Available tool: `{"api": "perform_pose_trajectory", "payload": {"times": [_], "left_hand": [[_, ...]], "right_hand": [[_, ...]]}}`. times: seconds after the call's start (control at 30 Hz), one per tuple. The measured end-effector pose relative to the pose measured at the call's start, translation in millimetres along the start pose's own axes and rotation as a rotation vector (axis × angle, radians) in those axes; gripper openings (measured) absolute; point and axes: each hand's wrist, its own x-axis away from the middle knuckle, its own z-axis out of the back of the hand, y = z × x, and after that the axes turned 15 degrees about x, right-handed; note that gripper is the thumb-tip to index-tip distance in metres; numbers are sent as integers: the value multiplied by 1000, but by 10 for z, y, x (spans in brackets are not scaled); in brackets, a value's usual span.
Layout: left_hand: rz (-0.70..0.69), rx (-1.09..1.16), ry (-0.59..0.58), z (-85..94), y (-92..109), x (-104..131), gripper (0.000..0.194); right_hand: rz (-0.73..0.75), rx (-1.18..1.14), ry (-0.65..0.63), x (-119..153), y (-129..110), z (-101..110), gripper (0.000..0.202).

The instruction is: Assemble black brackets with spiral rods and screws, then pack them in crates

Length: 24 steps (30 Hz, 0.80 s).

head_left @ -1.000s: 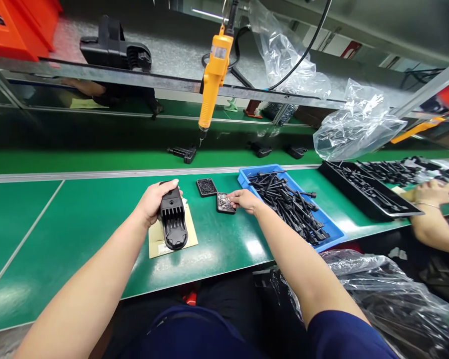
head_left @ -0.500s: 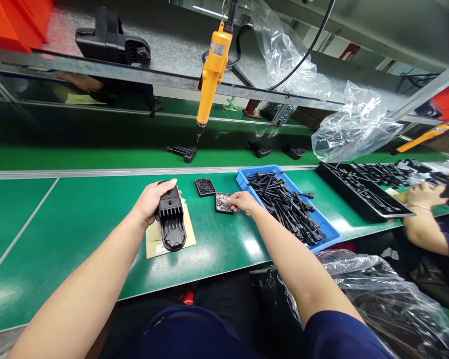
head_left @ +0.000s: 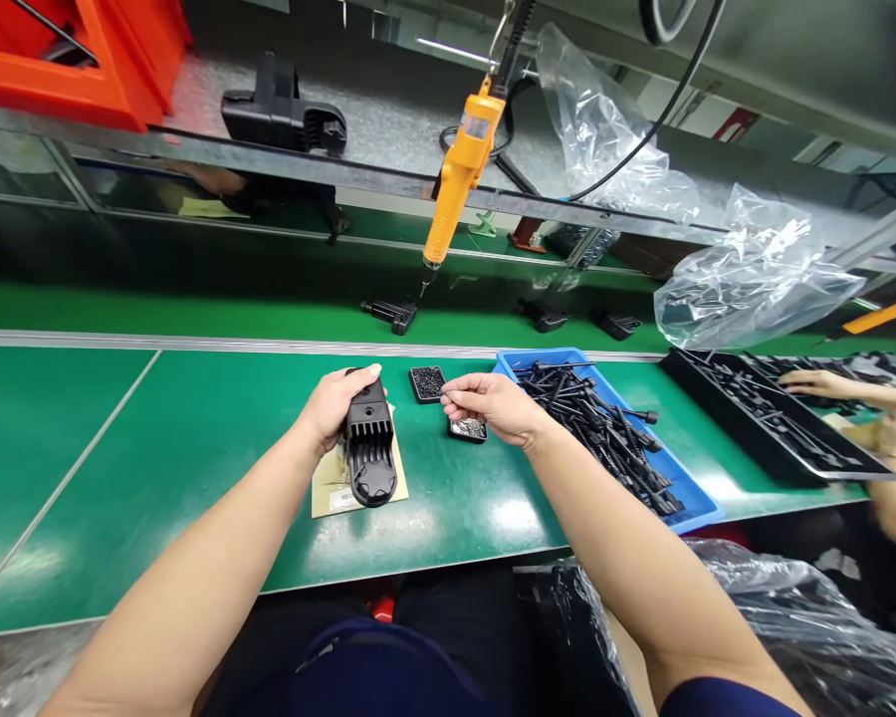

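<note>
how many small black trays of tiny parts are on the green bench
2: the far tray, just left of the right hand, and the near tray, partly hidden by that hand; others could be hidden.

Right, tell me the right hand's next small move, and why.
Probably bring the right hand over to the black ribbed part: it is pinched, perhaps on something too small to make out, near the small tray of shiny pieces, and the left hand holds the part.
</note>
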Motion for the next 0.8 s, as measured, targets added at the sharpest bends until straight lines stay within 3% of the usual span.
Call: {"api": "perform_pose_trajectory", "payload": {"times": [0.1,0.2,0.33,0.53,0.8], "left_hand": [[-12,-8,-1,6,-19,-10,45],[-53,-61,2,49,-55,-46,48],[-126,-150,13,121,-97,-105,47],[-139,-137,-3,148,-124,-138,48],[-173,-123,-11,166,-155,-164,50]], "right_hand": [[137,112,-8,77,-251,-277,25],[276,302,-32,112,-443,-524,18],[506,673,78,50,-601,-734,9],[737,979,125,-80,-646,-862,23],[743,1381,128,137,-640,-859,33]]}}
